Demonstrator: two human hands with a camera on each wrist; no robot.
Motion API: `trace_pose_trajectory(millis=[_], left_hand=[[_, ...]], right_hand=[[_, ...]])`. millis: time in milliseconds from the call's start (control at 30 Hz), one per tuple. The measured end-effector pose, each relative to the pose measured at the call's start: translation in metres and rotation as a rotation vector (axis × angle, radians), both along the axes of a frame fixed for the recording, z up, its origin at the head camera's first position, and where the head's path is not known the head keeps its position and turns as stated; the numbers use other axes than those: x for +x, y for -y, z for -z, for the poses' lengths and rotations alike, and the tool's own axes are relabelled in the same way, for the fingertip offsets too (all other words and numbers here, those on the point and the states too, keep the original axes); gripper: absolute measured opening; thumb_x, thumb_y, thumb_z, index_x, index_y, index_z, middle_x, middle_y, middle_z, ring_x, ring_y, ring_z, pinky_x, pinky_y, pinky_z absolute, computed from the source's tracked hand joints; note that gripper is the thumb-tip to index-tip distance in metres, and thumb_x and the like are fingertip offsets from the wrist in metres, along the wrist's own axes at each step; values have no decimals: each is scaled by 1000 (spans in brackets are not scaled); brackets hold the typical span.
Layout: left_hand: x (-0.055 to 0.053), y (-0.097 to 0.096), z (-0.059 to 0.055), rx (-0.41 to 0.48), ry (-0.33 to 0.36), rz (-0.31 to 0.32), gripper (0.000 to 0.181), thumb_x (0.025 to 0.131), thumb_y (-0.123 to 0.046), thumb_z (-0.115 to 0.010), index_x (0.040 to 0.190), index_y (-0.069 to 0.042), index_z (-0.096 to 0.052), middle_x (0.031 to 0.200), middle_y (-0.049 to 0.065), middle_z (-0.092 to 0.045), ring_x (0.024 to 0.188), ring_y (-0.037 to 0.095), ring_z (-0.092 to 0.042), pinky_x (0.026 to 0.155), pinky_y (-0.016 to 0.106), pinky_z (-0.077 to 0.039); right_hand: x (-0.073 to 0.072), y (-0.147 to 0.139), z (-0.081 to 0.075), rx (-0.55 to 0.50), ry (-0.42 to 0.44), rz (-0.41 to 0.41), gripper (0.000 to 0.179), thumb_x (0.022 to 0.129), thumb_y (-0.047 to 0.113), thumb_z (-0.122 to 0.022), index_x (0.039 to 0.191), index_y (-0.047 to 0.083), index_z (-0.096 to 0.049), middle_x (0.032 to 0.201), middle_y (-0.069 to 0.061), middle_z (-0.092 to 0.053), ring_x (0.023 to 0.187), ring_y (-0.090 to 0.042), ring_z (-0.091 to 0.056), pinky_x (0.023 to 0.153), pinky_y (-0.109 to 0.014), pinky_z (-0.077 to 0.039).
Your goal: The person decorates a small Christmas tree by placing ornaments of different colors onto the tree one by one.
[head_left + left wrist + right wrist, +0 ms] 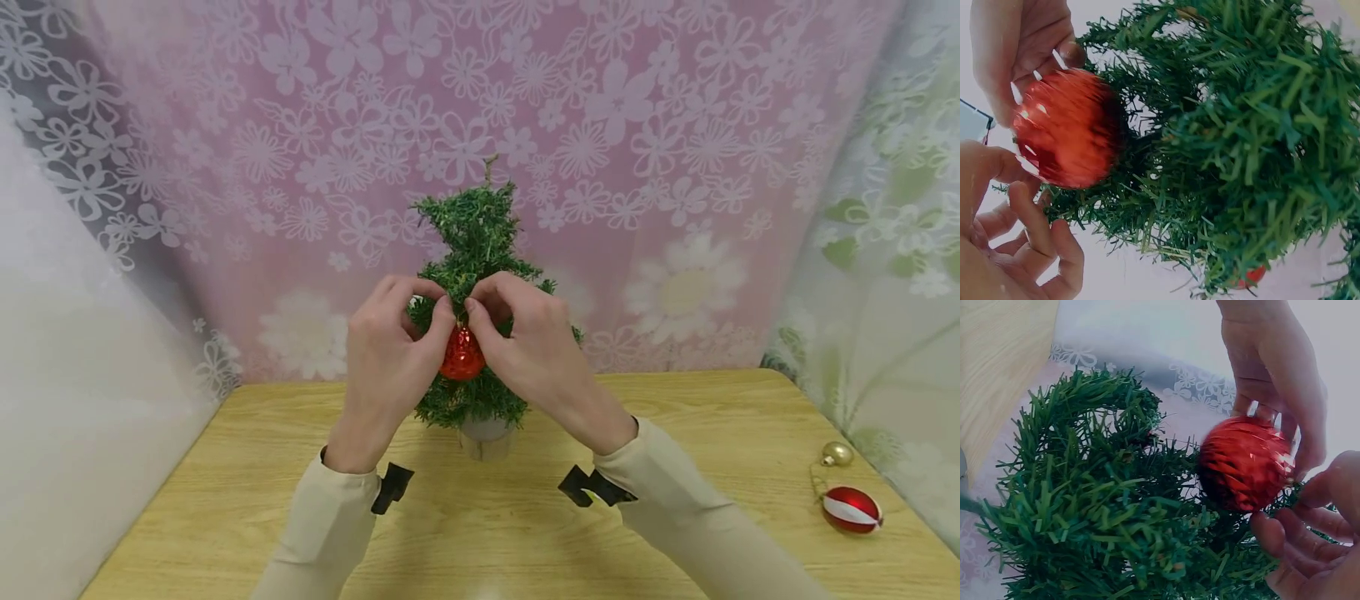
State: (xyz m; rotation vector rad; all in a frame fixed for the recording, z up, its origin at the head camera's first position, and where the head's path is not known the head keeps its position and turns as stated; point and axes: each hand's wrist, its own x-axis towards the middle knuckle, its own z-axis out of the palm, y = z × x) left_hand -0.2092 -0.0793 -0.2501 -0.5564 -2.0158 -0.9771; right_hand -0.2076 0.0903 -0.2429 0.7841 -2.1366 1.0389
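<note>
A small artificial Christmas tree stands in a pale pot on the table. A shiny red Christmas ball hangs against its front branches, its faceted surface plain in the right wrist view. My left hand and right hand meet just above the ball, thumbs and forefingers pinching at its top. Whatever loop or twig lies between the fingertips is too small to make out. In the left wrist view, the other fingers of my left hand curl loosely beside the ball. Another red spot shows among lower needles.
On the wooden table, near the right edge, lie a small gold ball and a red-and-white striped ornament. A pink flowered curtain hangs close behind the tree. Pale cloth walls flank both sides.
</note>
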Motion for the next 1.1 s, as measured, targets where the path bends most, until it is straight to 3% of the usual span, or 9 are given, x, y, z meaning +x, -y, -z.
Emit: trace_pose_trajectory(millis=[133,300,467,600,1000,1100], left_hand=[[2,2,2,-41,-13,-6,10,97,-17,-67,102,-10,-73,103,5,-68,50,8,-43,50,26,-42],[4,2,2,-20,-66,28,17,94,-21,-73,107,-10,-73,102,6,-68,51,7,-44,51,26,-43],[4,0,1,-13,-90,42,20,94,-25,-75,108,-12,-75,99,6,-68,53,7,-46,53,25,-43],[2,-2,0,-10,-95,45,19,94,-26,-76,107,-12,-76,100,6,-68,56,7,-49,56,26,-46],[2,-2,4,11,-138,37,14,97,-22,-73,103,-10,-75,102,8,-67,76,17,-65,68,40,-53],[2,-1,6,29,-135,43,14,96,-22,-73,103,-10,-75,104,8,-67,79,17,-66,65,36,-49]], right_hand=[[0,-2,4,42,1,5,7,101,13,-63,101,10,-68,89,0,-67,78,-10,-62,68,-33,-54],[6,-11,6,-8,-95,1,5,97,9,-68,101,7,-70,88,-4,-69,76,-11,-63,63,-30,-54],[15,-35,5,-57,-205,-18,11,92,2,-72,103,3,-70,90,-6,-72,76,-11,-66,61,-23,-54],[22,-61,11,-67,-243,-2,16,88,-3,-73,103,1,-71,92,-7,-74,77,-10,-67,64,-15,-53],[28,-132,48,-34,-183,172,29,81,-11,-76,105,6,-73,94,-5,-73,89,10,-60,68,-8,-50],[28,-145,57,-8,-172,223,28,82,-9,-76,105,7,-73,92,-5,-73,87,12,-59,68,-8,-50]])
